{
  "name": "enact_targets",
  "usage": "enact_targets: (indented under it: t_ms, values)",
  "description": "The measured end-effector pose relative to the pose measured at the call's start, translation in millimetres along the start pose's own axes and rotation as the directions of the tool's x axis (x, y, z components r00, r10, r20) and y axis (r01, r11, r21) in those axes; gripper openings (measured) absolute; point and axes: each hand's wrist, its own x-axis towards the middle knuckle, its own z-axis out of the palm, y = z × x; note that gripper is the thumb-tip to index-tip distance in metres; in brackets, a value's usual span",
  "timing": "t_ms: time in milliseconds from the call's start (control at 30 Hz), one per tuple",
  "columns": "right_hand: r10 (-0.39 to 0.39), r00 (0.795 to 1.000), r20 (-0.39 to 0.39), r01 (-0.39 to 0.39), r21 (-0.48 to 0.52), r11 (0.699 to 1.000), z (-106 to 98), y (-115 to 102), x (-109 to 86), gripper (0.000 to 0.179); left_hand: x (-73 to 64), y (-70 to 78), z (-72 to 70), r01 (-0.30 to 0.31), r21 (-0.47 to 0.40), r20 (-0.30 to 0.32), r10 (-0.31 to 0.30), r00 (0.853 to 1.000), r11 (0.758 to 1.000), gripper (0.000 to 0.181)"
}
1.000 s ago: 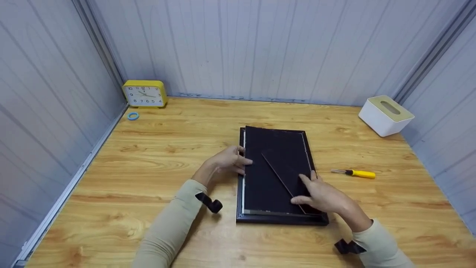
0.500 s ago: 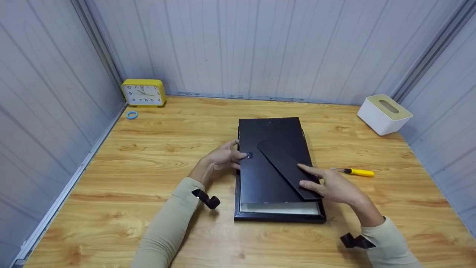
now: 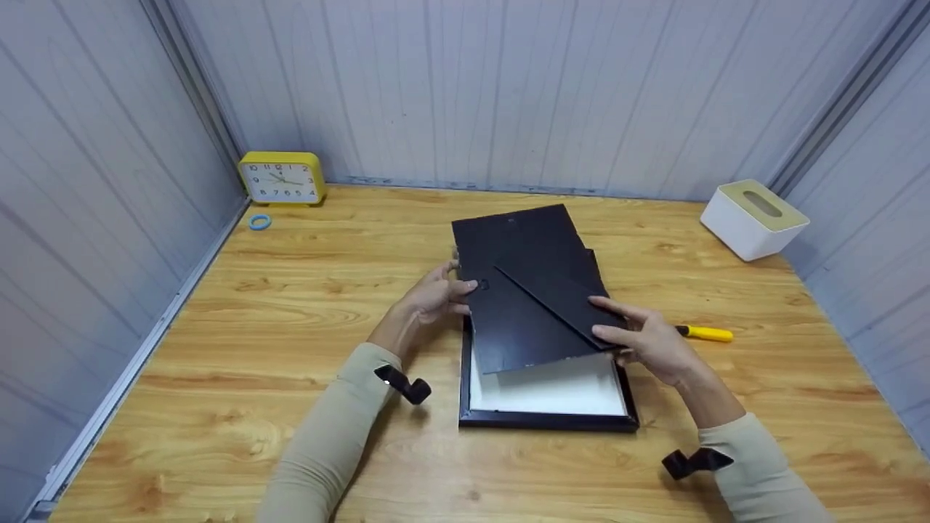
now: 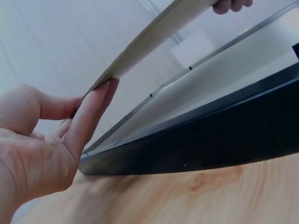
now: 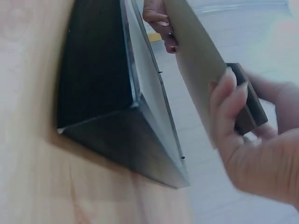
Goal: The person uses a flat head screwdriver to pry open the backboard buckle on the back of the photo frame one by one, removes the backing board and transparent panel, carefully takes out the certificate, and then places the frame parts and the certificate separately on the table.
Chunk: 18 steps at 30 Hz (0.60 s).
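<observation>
A black picture frame (image 3: 548, 420) lies face down on the table, with a white surface (image 3: 545, 392) showing inside it. Above the frame, tilted and turned askew, is its black backing board (image 3: 519, 243) with a slanting easel leg (image 3: 541, 301) on top. My left hand (image 3: 434, 294) pinches the board's left edge, thumb on top and fingers beneath, as the left wrist view shows. At the lower right my right hand (image 3: 654, 345) grips the board together with the leg's wide end. In the right wrist view the board's pale underside (image 5: 196, 60) stands apart from the frame.
A yellow-handled screwdriver (image 3: 708, 333) lies right of the frame, partly behind my right hand. At the back left are a yellow clock (image 3: 282, 179) and a blue ring (image 3: 259, 222). A white tissue box (image 3: 754, 221) stands at the back right, near the walls.
The backing board has come up out of the frame, moved away from me and turned askew, uncovering the white inside. Both hands have risen with it; the frame has stayed in place.
</observation>
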Motion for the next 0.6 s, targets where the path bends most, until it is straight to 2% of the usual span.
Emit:
enact_targets:
  t_ms: [67, 133, 267, 367, 433, 500, 567, 600]
  values:
    - [-0.032, 0.999, 0.005, 0.031, 0.125, 0.992, 1, 2, 1.9, 0.067, 0.2, 0.7, -0.3, 0.0, -0.021, -0.024, 0.0, 1.0, 1.0, 0.049]
    - [-0.066, 0.998, -0.011, 0.066, 0.196, 0.978, 3, 3, 2.9, 0.068, 0.3, 1.2, -0.5, -0.001, -0.033, -0.042, -0.001, 0.999, 0.999, 0.051]
    - [-0.091, 0.995, -0.036, 0.096, 0.192, 0.977, 6, 4, 3.6, 0.067, 0.2, 2.4, -2.6, -0.005, -0.032, -0.059, 0.003, 0.998, 0.999, 0.051]
    - [-0.117, 0.993, -0.032, 0.121, 0.166, 0.979, 5, 1, 2.2, 0.066, 0.8, 4.4, -4.1, -0.008, -0.014, -0.043, 0.007, 0.999, 1.0, 0.054]
    - [-0.151, 0.988, -0.044, 0.156, 0.167, 0.973, 1, -4, 0.1, 0.065, 0.5, 6.3, -5.1, -0.02, 0.052, -0.023, 0.021, 1.0, 0.998, 0.059]
    - [-0.195, 0.979, -0.063, 0.204, 0.188, 0.961, -6, -10, -2.6, 0.063, -0.6, 8.9, -6.0, -0.063, 0.17, 0.001, 0.063, 0.998, 0.984, 0.065]
    - [-0.237, 0.967, -0.094, 0.252, 0.213, 0.944, -15, -18, -5.3, 0.059, -3.8, 11.9, -7.1, -0.112, 0.312, 0.011, 0.114, 0.993, 0.944, 0.073]
    - [-0.262, 0.959, -0.106, 0.28, 0.228, 0.933, -22, -21, -5.9, 0.058, -6.1, 13.3, -7.5, -0.132, 0.392, 0.017, 0.136, 0.991, 0.91, 0.078]
